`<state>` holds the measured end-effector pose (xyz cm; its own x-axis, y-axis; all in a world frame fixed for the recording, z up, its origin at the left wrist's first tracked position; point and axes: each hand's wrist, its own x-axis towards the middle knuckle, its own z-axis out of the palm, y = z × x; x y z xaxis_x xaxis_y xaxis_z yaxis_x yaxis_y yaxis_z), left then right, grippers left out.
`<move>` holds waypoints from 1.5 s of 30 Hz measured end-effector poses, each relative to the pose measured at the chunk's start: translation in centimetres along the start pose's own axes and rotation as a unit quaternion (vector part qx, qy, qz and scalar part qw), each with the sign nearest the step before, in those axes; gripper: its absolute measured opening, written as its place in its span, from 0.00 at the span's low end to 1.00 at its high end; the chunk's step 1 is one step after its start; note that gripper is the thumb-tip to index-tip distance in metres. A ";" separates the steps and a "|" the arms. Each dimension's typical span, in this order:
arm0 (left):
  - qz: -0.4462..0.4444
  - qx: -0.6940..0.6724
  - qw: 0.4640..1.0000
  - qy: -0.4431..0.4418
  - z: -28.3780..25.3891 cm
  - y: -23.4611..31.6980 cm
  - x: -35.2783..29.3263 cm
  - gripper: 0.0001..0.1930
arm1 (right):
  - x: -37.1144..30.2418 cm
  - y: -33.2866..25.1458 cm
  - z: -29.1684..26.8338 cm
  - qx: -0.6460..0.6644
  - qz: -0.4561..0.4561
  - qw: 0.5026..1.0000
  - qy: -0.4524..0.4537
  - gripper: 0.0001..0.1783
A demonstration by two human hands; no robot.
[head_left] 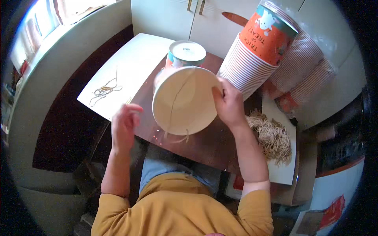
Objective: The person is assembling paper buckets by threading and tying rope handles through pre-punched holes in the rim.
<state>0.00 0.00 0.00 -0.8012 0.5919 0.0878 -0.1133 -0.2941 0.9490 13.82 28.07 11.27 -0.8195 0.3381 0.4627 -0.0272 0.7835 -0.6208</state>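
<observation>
My right hand (231, 103) grips the rim of a round paper bucket (197, 106), thumb inside the wall. The bucket is tilted, so its cream inside faces me. A thin string (175, 100) runs across its opening, and a loose tail (187, 137) dangles at the lower rim. To the left of the bucket, apart from it, is my left hand (125, 124). Its fingers are curled together and slightly blurred; what they hold, if anything, is hidden. Behind the held bucket, another printed bucket (186, 52) stands upside down on the brown table (197, 153).
Loose cord (105, 92) lies on a white board (138, 55) at the left. A tall stack of orange and green printed buckets (256, 51) leans at the back right, beside plastic-wrapped stacks (309, 65). A bundle of cut strings (271, 137) lies at the right.
</observation>
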 end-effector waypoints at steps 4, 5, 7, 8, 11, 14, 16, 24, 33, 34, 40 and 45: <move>0.041 -0.045 0.997 0.057 2.7 2.2 4.3 0.35 | 1.0 -2.1 0.6 -0.036 -0.218 0.971 0.092 0.19; 0.050 -0.118 0.990 0.054 4.0 3.3 5.1 0.38 | 1.5 -2.3 0.9 -0.002 -0.235 0.970 0.063 0.23; 0.140 -0.254 0.948 -0.128 2.2 4.8 6.4 0.32 | 2.7 -2.8 -0.1 0.100 -0.202 0.974 -0.031 0.25; 0.214 -0.083 0.969 -0.092 2.2 5.4 8.0 0.32 | 3.8 -2.7 -1.3 0.150 -0.185 0.966 -0.101 0.31; 0.266 -0.073 0.952 -0.135 2.7 8.7 12.2 0.31 | 6.3 -2.9 -3.3 0.298 0.002 0.937 -0.184 0.31; 0.350 0.076 0.928 -0.108 4.7 10.4 16.0 0.34 | 10.4 0.6 -2.6 0.418 -0.052 0.887 -0.192 0.35; 0.343 0.084 0.932 -0.084 6.2 10.0 16.9 0.34 | 11.3 -0.3 -0.9 0.362 0.003 0.925 -0.115 0.39; 0.182 0.149 0.971 -0.040 9.0 -0.4 21.6 0.52 | 12.9 10.5 7.6 0.382 -0.012 0.924 -0.005 0.31; 0.178 0.409 0.889 -0.102 4.3 -4.9 19.2 0.55 | 5.4 5.1 4.1 -0.163 0.016 0.986 0.044 0.30; 0.146 0.489 0.853 -0.115 4.1 -5.1 19.0 0.54 | 4.8 3.5 1.5 -0.161 -0.080 0.976 0.121 0.28; 0.296 0.538 0.787 0.055 7.2 -2.2 16.1 0.48 | 9.2 -5.2 -13.8 -0.487 -0.229 0.770 0.342 0.26; 0.318 0.317 0.892 -0.048 20.2 5.7 15.0 0.57 | 13.1 -3.3 -18.4 -0.448 -0.134 0.864 0.187 0.23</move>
<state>-0.83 22.33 12.85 -0.5282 0.5274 0.6655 0.7254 -0.1271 0.6765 13.68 39.48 31.03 -0.6050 0.0953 0.7905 0.4040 0.8923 0.2017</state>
